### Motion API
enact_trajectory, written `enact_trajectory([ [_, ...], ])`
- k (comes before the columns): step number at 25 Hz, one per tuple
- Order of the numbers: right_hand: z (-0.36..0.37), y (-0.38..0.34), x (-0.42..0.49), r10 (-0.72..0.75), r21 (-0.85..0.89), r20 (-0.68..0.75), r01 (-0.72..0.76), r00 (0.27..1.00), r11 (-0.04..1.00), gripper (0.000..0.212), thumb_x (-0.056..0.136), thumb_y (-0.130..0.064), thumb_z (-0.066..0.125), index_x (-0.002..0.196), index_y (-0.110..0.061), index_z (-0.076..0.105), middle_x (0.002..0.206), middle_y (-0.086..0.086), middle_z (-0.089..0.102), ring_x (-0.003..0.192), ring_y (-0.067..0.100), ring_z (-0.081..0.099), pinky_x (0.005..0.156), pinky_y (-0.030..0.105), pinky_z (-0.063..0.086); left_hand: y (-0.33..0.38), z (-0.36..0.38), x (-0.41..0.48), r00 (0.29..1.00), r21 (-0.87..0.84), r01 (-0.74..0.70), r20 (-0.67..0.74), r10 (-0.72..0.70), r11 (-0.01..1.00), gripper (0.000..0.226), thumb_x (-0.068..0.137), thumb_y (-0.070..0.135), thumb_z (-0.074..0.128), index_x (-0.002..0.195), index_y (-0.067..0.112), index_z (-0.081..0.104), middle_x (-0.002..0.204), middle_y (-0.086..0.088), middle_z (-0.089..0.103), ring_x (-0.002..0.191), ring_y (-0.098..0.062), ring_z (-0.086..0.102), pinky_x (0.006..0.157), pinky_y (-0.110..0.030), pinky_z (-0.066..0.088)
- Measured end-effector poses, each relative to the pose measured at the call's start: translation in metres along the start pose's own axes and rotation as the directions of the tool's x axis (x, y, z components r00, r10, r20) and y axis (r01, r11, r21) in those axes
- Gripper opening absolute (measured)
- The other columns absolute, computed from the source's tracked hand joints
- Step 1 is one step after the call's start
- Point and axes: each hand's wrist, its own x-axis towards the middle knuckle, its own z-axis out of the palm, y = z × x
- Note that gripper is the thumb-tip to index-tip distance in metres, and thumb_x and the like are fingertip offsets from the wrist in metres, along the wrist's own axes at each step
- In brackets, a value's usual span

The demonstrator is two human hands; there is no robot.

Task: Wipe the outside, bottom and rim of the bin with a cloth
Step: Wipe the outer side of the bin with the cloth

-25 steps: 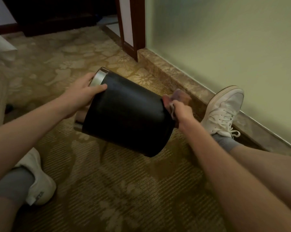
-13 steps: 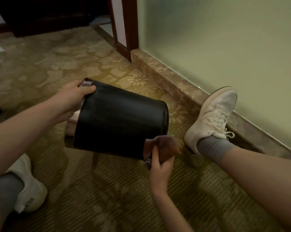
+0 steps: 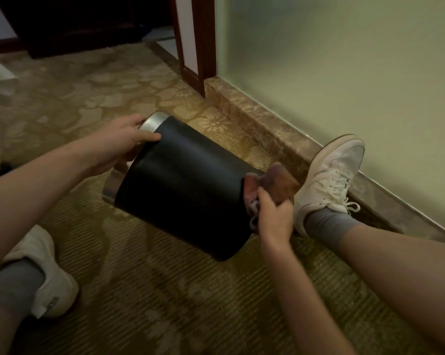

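Smooth black cylindrical bin (image 3: 188, 183); crumpled cloth (image 3: 275, 181)

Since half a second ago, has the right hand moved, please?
Yes: the right hand, gripping the cloth, has gone up the base of the bin, closer to the marble skirting.

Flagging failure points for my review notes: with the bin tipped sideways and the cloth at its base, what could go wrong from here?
Only the left hand grips the bin, at its metal rim; a push from wiping the base could twist it loose. The cloth, bunched in the right hand, sits close to the white shoe and could brush it and pick up dirt.
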Motion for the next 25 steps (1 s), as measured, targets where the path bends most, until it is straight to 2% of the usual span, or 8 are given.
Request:
enact_trajectory([
  [4, 0.0, -0.045, 0.026, 0.135, -0.125, 0.219, -0.109, 0.966, 0.986, 0.022, 0.086, -0.033, 0.066, 0.081, -0.012, 0.062, 0.072, 0.007, 0.064, 0.059, 0.018, 0.061, 0.059, 0.029, 0.048, -0.009, -0.001, -0.005, 0.999, -0.078, 0.015, -0.04, -0.018, 0.997, 0.012, 0.095, 0.013, 0.053, 0.095, 0.021, 0.063, 0.092, -0.005, 0.062, 0.074, -0.014, 0.064, 0.058, -0.022, 0.052],
  [8, 0.015, -0.015, -0.03, -0.075, 0.171, -0.013, 0.076, 0.997, 0.982, 0.026, 0.091, -0.023, 0.066, 0.115, -0.022, 0.056, 0.096, -0.004, 0.066, 0.067, -0.006, 0.064, 0.057, 0.007, 0.045, -0.012, -0.012, 0.001, 0.982, -0.134, 0.181, -0.03, -0.187, 0.974, 0.022, 0.096, 0.015, 0.051, 0.116, 0.013, 0.061, 0.103, -0.011, 0.063, 0.087, -0.023, 0.061, 0.069, -0.034, 0.048],
  [11, 0.019, 0.029, -0.097, -0.139, 0.29, -0.074, 0.154, 0.988, 0.945, 0.037, 0.091, -0.02, 0.066, 0.117, -0.04, 0.048, 0.1, -0.014, 0.062, 0.085, -0.007, 0.064, 0.072, 0.013, 0.051, -0.014, -0.02, 0.003, 0.976, -0.098, 0.213, -0.032, -0.217, 0.972, 0.025, 0.096, 0.017, 0.053, 0.119, 0.014, 0.062, 0.105, -0.012, 0.063, 0.09, -0.026, 0.061, 0.07, -0.037, 0.049],
  [13, 0.022, 0.042, -0.098, -0.139, 0.259, -0.056, 0.149, 0.989, 0.954, 0.032, 0.09, -0.027, 0.067, 0.109, -0.045, 0.049, 0.097, -0.015, 0.063, 0.088, -0.001, 0.065, 0.077, 0.021, 0.054, -0.016, -0.022, 0.004, 0.969, -0.098, 0.24, -0.032, -0.245, 0.966, 0.017, 0.095, 0.02, 0.053, 0.108, 0.017, 0.065, 0.106, -0.012, 0.063, 0.091, -0.027, 0.061, 0.07, -0.039, 0.049],
  [18, 0.014, 0.017, -0.064, -0.163, 0.158, -0.007, 0.162, 0.987, 0.974, 0.021, 0.091, -0.031, 0.066, 0.106, -0.036, 0.053, 0.092, -0.015, 0.064, 0.082, -0.01, 0.062, 0.071, 0.012, 0.044, -0.018, -0.023, -0.002, 0.986, -0.044, 0.165, 0.003, -0.165, 0.985, 0.014, 0.097, 0.021, 0.051, 0.102, 0.022, 0.063, 0.11, -0.014, 0.064, 0.091, -0.025, 0.065, 0.07, -0.034, 0.05],
  [20, 0.017, 0.002, -0.035, -0.124, 0.088, 0.002, 0.124, 0.992, 0.988, 0.023, 0.089, -0.038, 0.067, 0.107, -0.029, 0.056, 0.092, -0.009, 0.067, 0.079, -0.002, 0.065, 0.075, 0.022, 0.049, -0.013, -0.022, -0.006, 0.992, -0.046, 0.117, 0.043, -0.115, 0.992, 0.015, 0.096, 0.017, 0.05, 0.103, 0.025, 0.061, 0.104, -0.007, 0.064, 0.074, -0.013, 0.068, 0.059, -0.027, 0.05],
  [22, 0.018, -0.014, 0.007, -0.049, -0.042, 0.045, 0.051, 0.998, 0.998, 0.028, 0.084, -0.043, 0.066, 0.098, -0.019, 0.063, 0.083, 0.001, 0.07, 0.076, 0.019, 0.069, 0.07, 0.033, 0.056, -0.01, -0.017, -0.005, 0.997, -0.014, 0.077, 0.032, -0.077, 0.997, 0.019, 0.095, 0.012, 0.052, 0.105, 0.026, 0.058, 0.102, -0.003, 0.062, 0.075, -0.013, 0.064, 0.059, -0.026, 0.049],
  [25, 0.013, -0.042, 0.052, 0.114, -0.128, 0.203, -0.089, 0.972, 0.988, 0.023, 0.084, -0.034, 0.064, 0.084, -0.011, 0.064, 0.07, 0.007, 0.064, 0.059, 0.023, 0.064, 0.054, 0.03, 0.048, -0.011, -0.004, -0.004, 1.0, -0.03, 0.012, -0.012, -0.012, 0.999, 0.028, 0.093, 0.01, 0.055, 0.119, 0.022, 0.054, 0.096, 0.0, 0.061, 0.075, -0.011, 0.057, 0.05, -0.018, 0.048],
])
